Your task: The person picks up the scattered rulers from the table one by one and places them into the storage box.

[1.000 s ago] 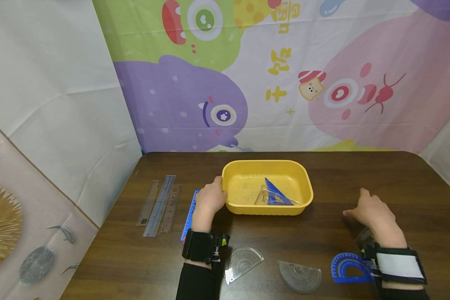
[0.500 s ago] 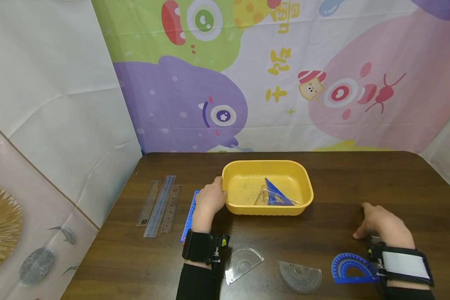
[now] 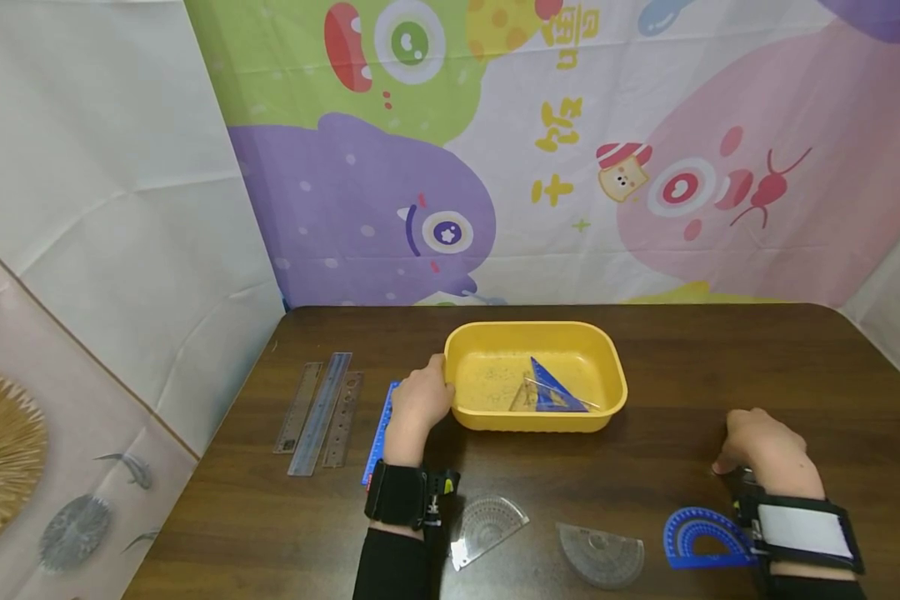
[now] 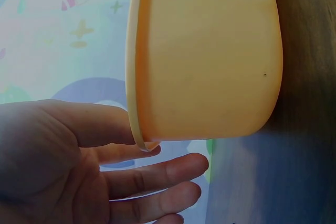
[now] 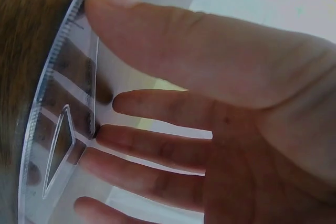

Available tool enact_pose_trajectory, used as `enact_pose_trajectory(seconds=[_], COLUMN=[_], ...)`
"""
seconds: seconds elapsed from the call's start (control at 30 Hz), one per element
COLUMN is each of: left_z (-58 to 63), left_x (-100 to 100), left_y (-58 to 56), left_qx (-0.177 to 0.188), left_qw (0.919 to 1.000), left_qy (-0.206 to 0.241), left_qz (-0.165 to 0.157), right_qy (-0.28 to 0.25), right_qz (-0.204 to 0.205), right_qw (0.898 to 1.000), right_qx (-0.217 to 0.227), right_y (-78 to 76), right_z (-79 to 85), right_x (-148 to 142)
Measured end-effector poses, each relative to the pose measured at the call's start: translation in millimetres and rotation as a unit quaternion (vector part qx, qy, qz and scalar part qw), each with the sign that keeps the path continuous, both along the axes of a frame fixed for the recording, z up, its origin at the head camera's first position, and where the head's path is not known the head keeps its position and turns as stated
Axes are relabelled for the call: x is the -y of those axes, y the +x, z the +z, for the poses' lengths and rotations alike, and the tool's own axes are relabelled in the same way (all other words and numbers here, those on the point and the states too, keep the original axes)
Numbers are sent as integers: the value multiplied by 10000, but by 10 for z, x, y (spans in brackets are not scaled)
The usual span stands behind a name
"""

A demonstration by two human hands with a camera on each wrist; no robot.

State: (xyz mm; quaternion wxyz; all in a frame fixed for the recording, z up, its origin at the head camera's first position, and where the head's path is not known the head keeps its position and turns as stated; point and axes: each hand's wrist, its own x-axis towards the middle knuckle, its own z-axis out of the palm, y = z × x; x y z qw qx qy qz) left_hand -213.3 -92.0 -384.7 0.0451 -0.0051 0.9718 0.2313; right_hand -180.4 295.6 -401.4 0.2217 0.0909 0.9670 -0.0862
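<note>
My left hand (image 3: 420,396) pinches the left rim of a yellow plastic basin (image 3: 536,422) between thumb and index finger; the left wrist view shows the other fingers spread beside its wall. Inside the basin lie a blue set square (image 3: 551,387) and a clear one (image 3: 523,395). On the table at the right, my right hand (image 3: 768,450) holds another clear set square (image 5: 63,114) by its edges, the thumb at a corner and fingertips along a side. That set square has a triangular cut-out and is mostly hidden in the head view.
Clear protractors (image 3: 487,529) lie in front of the basin, one (image 3: 602,554) further right. Beside my right wrist is a blue protractor (image 3: 705,537). Several rulers, including a long clear ruler (image 3: 320,414), lie at the left, and a blue ruler (image 3: 381,433) is partly under my left hand.
My right hand has drawn back toward the near right and come down over the clear set square, fingers bending in. My left hand and the basin have stayed put.
</note>
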Motion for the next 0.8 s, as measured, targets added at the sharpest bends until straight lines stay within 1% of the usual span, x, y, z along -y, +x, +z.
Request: enact_pose_trajectory(seconds=[0.13, 0.33, 0.47, 0.57, 0.67, 0.8], left_z=[-6, -22, -25, -28, -23, -19], left_x=[3, 5, 6, 9, 8, 10], left_y=[-1, 9, 15, 16, 18, 20], left_qx=[16, 22, 27, 16, -1, -28], left_qw=[10000, 10000, 10000, 10000, 10000, 10000], left_qy=[-38, 41, 26, 19, 33, 34], left_qz=[18, 11, 21, 24, 26, 20], right_qy=[-62, -292, -361, -268, -178, -118], right_qz=[62, 307, 293, 271, 228, 69], right_qw=[9999, 9987, 9980, 9981, 9989, 9996], right_qx=[-110, -295, -425, -482, -382, -237], right_y=[6, 23, 28, 17, -2, -22], right_z=[-6, -26, -50, -59, -45, 12], right_x=[-10, -58, -87, -99, -104, -79])
